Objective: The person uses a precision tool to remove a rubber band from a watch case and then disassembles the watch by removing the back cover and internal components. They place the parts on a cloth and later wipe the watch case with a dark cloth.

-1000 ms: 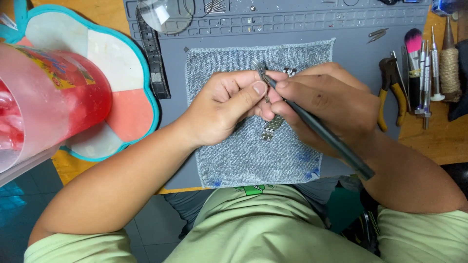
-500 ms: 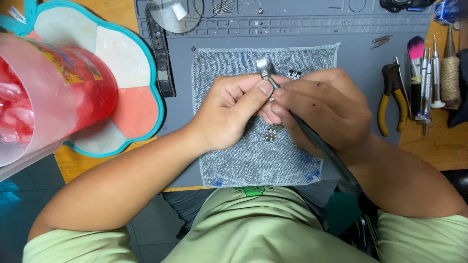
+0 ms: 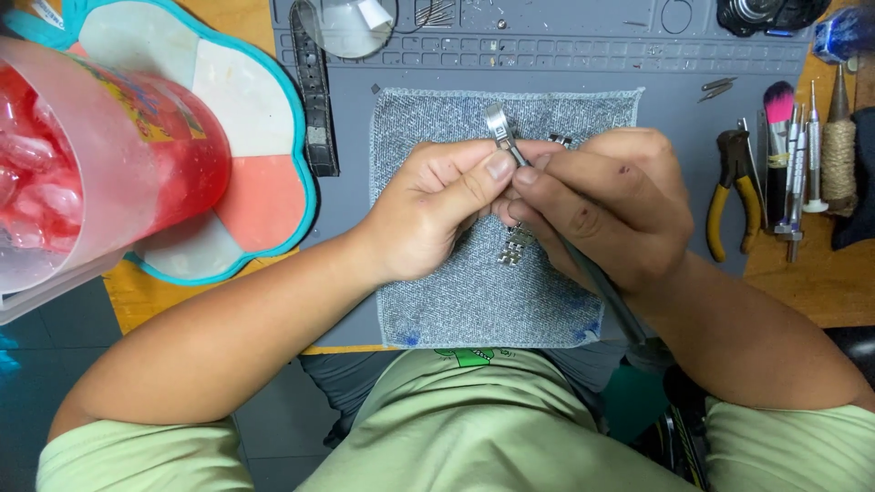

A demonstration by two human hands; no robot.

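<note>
Both hands meet over a grey cloth (image 3: 474,301), fingertips touching. Left hand (image 3: 436,211) is curled, thumb and forefinger pinching a metal watch band (image 3: 500,130): its clasp end sticks up just past the fingertips, and a few links (image 3: 516,246) hang out below between the two hands, just above the cloth. Right hand (image 3: 606,205) is closed around a thin dark tool (image 3: 597,282), held pencil-style; the shaft runs back under the palm toward the wrist, the tip is at the band right by the left thumb. Cannot tell exactly where the tip touches, fingers hide it.

Under the cloth, a grey mat (image 3: 346,219) on a wooden desk (image 3: 811,292).

Right of the right hand, near: yellow-handled pliers (image 3: 732,187). Just beyond them, a pink-tipped brush (image 3: 777,123), slim metal drivers (image 3: 800,164), and a twine-wrapped tool (image 3: 838,150).

Left of the left hand: a dark strap (image 3: 314,96) lying on the mat edge, then a flower-shaped teal-rimmed tray (image 3: 228,137), and further left a clear pitcher (image 3: 100,164) of red drink with ice, close to the camera.

Beyond the hands, at the mat's far edge: a round clear lens (image 3: 346,23) up left and a black object (image 3: 761,14) up right.
</note>
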